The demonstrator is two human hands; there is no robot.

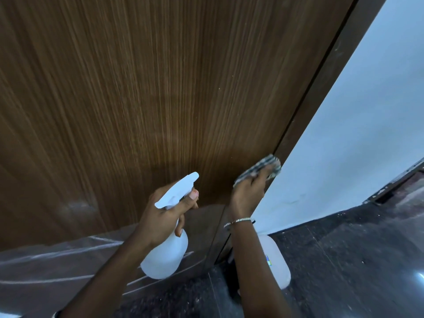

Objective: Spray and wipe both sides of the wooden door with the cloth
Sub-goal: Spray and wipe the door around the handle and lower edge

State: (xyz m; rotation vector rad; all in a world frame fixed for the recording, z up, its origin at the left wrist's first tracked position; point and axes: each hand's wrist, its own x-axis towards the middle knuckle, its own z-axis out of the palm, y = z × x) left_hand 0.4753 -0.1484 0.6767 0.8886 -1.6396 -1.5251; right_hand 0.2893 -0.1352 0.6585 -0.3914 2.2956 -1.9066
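Observation:
The brown wooden door [149, 92] fills most of the view, its grain running down to the floor. My left hand [165, 210] grips a white spray bottle [168, 253] by the neck, a finger at the trigger and the nozzle aimed at the door's lower part. My right hand [249, 191] presses a grey checked cloth [263, 167] against the door's lower right corner, beside the dark frame edge. A thin bracelet circles my right wrist.
A dark brown door frame [321, 92] borders the door on the right, with a white wall [358, 115] beyond it. A white plastic jug [275, 262] stands on the dark speckled floor [344, 260] behind my right forearm. The floor reflects the door at lower left.

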